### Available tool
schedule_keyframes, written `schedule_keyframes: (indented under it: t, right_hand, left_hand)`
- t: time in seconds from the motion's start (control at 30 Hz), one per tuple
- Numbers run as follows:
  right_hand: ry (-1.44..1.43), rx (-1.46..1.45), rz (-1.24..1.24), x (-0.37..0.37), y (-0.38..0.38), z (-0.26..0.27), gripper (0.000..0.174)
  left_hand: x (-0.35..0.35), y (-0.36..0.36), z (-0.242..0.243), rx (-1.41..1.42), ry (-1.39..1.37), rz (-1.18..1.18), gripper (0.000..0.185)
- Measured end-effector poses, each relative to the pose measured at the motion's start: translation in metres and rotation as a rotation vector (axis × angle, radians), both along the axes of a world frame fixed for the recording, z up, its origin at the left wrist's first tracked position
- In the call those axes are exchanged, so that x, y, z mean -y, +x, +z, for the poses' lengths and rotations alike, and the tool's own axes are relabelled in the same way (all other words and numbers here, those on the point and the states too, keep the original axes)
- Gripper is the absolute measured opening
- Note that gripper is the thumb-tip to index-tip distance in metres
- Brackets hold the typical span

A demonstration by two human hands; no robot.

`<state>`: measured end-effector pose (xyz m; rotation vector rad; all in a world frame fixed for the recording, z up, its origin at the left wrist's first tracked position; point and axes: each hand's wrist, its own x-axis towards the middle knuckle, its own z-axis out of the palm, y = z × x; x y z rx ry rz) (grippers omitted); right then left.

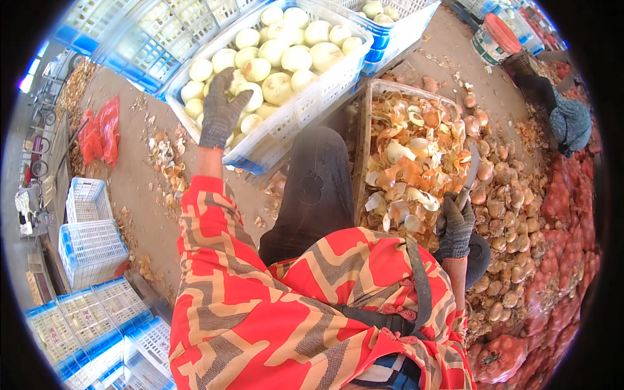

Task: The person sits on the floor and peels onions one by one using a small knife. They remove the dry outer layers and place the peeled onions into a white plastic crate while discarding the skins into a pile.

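My left hand [220,114], in a dark knit glove, reaches over the near left part of a white plastic crate [297,119]. Its fingers are apart and rest against peeled onions [278,88] heaped inside; no onion is clearly gripped. Low on the right, my gloved right hand [455,226] is closed around the handle of a knife [472,168], its blade pointing away from me. Beside that hand, a shallow tray [363,146] holds onion skins [414,165] and trimmed scraps. Unpeeled onions [507,204] lie piled to the right of the knife hand.
Stacked crates [161,44] stand beyond the onion crate, with another crate [404,29] at upper right. Red mesh sacks [560,273] line the right side. A lidded bucket [495,41] and a person's sleeve [570,119] appear at far right. More crates [95,248] stand left.
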<state>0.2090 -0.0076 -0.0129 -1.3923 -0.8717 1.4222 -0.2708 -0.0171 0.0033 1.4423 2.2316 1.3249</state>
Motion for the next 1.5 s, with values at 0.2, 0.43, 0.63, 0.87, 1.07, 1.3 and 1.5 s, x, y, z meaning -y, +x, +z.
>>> schedule_keyframes:
  t: [0.2,0.43,0.63,0.87,1.07,1.3,1.5]
  right_hand:
    - [-0.063,-0.009,0.008,0.003,0.006,-0.014,0.018]
    - [-0.061,0.146,-0.056,0.011,0.007,0.003,0.014]
    - [0.163,0.138,-0.215,0.01,0.069,0.046,0.016]
    - [0.248,-0.057,-0.705,0.062,0.196,0.007,0.018]
    - [-0.154,0.167,-0.691,0.072,0.214,-0.045,0.023]
    - [-0.321,0.45,-0.455,0.049,0.246,-0.109,0.032]
    - [-0.398,0.879,-0.146,0.019,0.262,-0.136,0.033]
  left_hand:
    - [-0.06,-0.066,-0.022,-0.26,-0.331,-0.01,0.046]
    - [-0.108,-0.061,-0.05,-0.561,-0.386,0.037,0.023]
    - [-0.111,-0.043,-0.006,-0.516,-0.077,-0.115,0.018]
    - [-0.112,0.102,0.079,-0.099,0.271,-0.617,0.013]
    - [-0.11,0.181,0.014,-0.028,-0.053,-0.916,0.008]
    - [-0.095,0.259,-0.032,-0.287,-0.42,-0.914,0.009]
    - [-0.105,0.254,-0.057,-0.05,-0.352,-0.783,0.033]
